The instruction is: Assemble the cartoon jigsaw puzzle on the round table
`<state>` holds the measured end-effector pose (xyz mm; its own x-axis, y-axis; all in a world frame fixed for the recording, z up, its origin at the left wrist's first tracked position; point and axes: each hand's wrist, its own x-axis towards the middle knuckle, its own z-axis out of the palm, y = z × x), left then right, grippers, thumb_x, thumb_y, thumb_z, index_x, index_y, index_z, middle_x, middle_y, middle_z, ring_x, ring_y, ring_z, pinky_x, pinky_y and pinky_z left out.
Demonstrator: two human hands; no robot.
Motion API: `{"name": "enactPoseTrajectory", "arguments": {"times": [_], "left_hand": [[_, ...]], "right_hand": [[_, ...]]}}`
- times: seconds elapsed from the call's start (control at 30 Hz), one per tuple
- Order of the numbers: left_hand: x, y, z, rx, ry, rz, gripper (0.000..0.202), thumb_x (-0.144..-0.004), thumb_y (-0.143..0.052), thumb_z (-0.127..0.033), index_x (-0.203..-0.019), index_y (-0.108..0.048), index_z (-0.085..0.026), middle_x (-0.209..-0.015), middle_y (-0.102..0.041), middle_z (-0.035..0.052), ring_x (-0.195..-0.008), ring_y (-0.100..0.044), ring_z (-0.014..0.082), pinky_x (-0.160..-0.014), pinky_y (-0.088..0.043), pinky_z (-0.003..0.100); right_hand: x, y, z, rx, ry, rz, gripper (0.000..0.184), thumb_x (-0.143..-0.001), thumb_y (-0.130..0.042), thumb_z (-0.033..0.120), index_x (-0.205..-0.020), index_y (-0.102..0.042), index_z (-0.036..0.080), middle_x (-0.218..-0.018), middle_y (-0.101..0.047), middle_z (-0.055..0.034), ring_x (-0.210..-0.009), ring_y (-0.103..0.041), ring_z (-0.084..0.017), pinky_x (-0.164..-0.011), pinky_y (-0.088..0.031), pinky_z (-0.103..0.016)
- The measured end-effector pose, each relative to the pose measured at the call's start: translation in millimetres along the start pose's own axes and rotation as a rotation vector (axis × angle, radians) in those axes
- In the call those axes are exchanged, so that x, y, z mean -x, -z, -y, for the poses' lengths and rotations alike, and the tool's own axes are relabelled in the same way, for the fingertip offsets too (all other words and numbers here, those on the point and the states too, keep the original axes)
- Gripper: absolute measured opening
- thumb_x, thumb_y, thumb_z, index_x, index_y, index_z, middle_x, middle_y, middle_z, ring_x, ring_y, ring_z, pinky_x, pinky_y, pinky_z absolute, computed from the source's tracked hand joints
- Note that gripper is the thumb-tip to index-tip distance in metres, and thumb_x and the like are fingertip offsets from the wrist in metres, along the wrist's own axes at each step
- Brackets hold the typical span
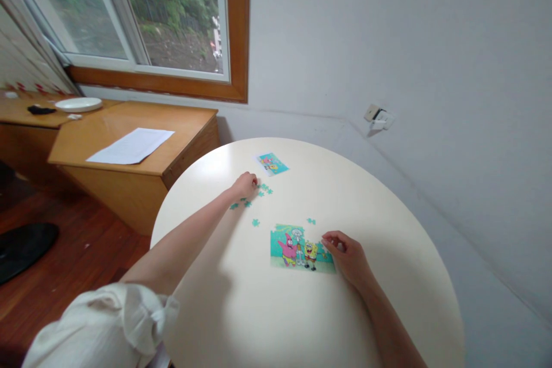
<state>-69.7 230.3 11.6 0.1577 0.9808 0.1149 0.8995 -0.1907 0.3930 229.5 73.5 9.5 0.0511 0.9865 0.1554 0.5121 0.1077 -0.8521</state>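
A partly assembled jigsaw puzzle [288,250] with cartoon figures on a teal ground lies flat on the round table, its upper right part open. My right hand [348,254] rests at its right edge, with thumb and fingertips drawn together over the gap; anything between them is too small to make out. Farther off to the left, my left hand [245,185] is closed beside a scatter of loose teal jigsaw pieces [264,187]. Its fingertips are turned away, so what they grip is hidden. One loose piece [256,222] lies left of the puzzle, and loose teal pieces [311,221] lie just above it.
A small picture card [272,164] showing similar figures lies toward the far side of the white round table [207,305]. To the left stands a wooden desk [190,121] bearing a paper sheet [131,145] and a white plate [79,104]. A wall borders the table's far right.
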Motion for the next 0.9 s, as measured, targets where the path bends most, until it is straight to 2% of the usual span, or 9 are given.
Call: {"name": "enactPoseTrajectory", "arguments": {"times": [0.47,0.63,0.73,0.8,0.9], "left_hand": [[10,2.6,-10,0.251,0.051,-0.046,0.018,-0.063,-0.052,-0.005,-0.077,-0.062,-0.012,-0.075,-0.064,0.0048,-0.067,-0.055,0.0142,-0.065,-0.043,0.025],[13,11.7,-15,0.387,0.007,0.013,0.014,-0.066,-0.051,-0.007,-0.074,-0.061,-0.010,-0.065,-0.062,0.0019,-0.060,-0.053,0.0102,-0.058,-0.042,0.021],[23,19.8,-22,0.475,-0.071,0.157,0.010,-0.066,-0.053,-0.009,-0.069,-0.062,-0.010,-0.061,-0.062,0.0004,-0.057,-0.054,0.0090,-0.056,-0.042,0.020],[32,23.9,-29,0.570,-0.174,0.384,0.011,-0.064,-0.053,-0.008,-0.069,-0.063,-0.010,-0.060,-0.061,-0.0002,-0.057,-0.054,0.0088,-0.056,-0.041,0.020],[41,24.9,-39,0.594,-0.230,0.593,0.014,-0.060,-0.056,-0.007,-0.071,-0.064,-0.011,-0.060,-0.061,-0.0015,-0.057,-0.054,0.0089,-0.055,-0.041,0.019]], "right_hand": [[1,1,4,0.003,-0.002,0.002,0.030,-0.060,-0.061,0.045,-0.066,-0.064,0.017,-0.056,-0.057,-0.0022,-0.052,-0.048,-0.013,-0.049,-0.039,-0.026],[1,1,4,-0.009,-0.020,0.007,0.028,-0.060,-0.060,0.043,-0.067,-0.064,0.016,-0.057,-0.057,-0.0021,-0.051,-0.047,-0.013,-0.049,-0.037,-0.026],[1,0,1,-0.003,-0.015,0.009,0.027,-0.061,-0.059,0.042,-0.067,-0.064,0.016,-0.057,-0.057,-0.0017,-0.052,-0.046,-0.013,-0.050,-0.037,-0.026],[1,0,-1,-0.002,-0.012,0.010,0.027,-0.061,-0.059,0.042,-0.068,-0.064,0.016,-0.057,-0.057,-0.0017,-0.053,-0.047,-0.013,-0.051,-0.037,-0.026],[1,-1,-5,-0.006,-0.010,0.012,0.027,-0.062,-0.059,0.041,-0.069,-0.064,0.016,-0.058,-0.057,-0.0020,-0.054,-0.048,-0.013,-0.052,-0.038,-0.026]]}}
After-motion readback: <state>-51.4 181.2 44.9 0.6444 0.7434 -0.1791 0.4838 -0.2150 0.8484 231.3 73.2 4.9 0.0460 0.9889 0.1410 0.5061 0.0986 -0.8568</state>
